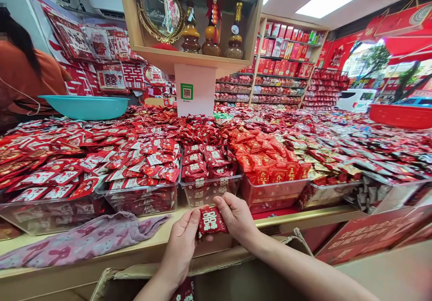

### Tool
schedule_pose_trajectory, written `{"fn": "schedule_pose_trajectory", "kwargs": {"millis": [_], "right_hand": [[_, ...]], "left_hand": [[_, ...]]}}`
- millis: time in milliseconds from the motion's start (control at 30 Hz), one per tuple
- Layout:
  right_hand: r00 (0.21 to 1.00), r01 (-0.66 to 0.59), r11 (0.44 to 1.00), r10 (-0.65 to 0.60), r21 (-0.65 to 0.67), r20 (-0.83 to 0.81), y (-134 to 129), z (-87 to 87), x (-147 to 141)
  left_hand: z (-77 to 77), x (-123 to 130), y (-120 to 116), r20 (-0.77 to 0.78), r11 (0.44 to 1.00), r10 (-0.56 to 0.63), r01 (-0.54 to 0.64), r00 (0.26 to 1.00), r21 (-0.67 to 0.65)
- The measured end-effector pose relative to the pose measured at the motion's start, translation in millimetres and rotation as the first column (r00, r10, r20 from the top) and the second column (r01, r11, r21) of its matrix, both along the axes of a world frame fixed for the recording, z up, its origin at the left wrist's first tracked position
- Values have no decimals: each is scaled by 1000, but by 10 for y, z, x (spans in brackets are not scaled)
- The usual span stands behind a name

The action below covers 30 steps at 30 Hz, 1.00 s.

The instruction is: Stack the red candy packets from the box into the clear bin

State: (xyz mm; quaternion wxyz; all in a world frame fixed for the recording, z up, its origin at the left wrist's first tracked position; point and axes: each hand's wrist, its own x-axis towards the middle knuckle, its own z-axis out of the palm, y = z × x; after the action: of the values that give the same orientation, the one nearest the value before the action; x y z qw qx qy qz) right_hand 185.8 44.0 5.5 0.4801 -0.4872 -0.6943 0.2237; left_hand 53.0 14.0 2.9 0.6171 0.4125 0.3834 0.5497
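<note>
Between my two hands is a small dark red candy packet (212,220) with white double-happiness characters on its face. My left hand (184,238) pinches its left side, thumb on top. Its right side is gripped by my right hand (238,215), thumb and fingers closed. Just beyond stands a clear plastic bin (211,193) filled with matching dark red packets (216,157) in rows. Below my hands is an open cardboard box (236,274), with another dark red packet (185,290) partly visible inside, half hidden by my left arm.
More clear bins line the counter edge, including one of orange-red packets (270,166) and one of red-and-white packets (145,170). A purple patterned cloth (87,238) lies at left. Behind are a teal basin (87,107), a red basin (401,115) and a person (30,76).
</note>
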Motion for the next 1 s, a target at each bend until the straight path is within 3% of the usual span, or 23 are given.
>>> {"fn": "schedule_pose_trajectory", "kwargs": {"millis": [267, 400, 533, 633, 700, 833, 1000], "right_hand": [[997, -62, 997, 60, -52, -38, 54, 21, 16], [998, -53, 997, 51, -58, -41, 80, -18, 45], [991, -128, 988, 131, -81, 34, 78, -28, 89], [962, -217, 974, 224, -59, 157, 28, 81, 129], [936, -293, 955, 297, -47, 189, -13, 195, 152], [851, -447, 877, 478, -178, 217, -42, 366, 180], [862, -423, 846, 486, -324, 143, 12, 400, 210]], "left_hand": [[13, -4, -36, -294, 1000, 5, 4, 956, 30], [-19, 11, -11, -213, 998, -55, 55, 975, -9], [-12, -23, 41, -133, 1000, 23, -22, 991, 7], [3, -35, 54, -141, 995, 99, -95, 985, 35], [-10, -10, 46, -155, 997, 77, -72, 985, 34], [-63, 58, 11, -142, 999, -5, 10, 990, 34], [-14, 57, -34, -98, 999, 2, 3, 995, 52]]}}
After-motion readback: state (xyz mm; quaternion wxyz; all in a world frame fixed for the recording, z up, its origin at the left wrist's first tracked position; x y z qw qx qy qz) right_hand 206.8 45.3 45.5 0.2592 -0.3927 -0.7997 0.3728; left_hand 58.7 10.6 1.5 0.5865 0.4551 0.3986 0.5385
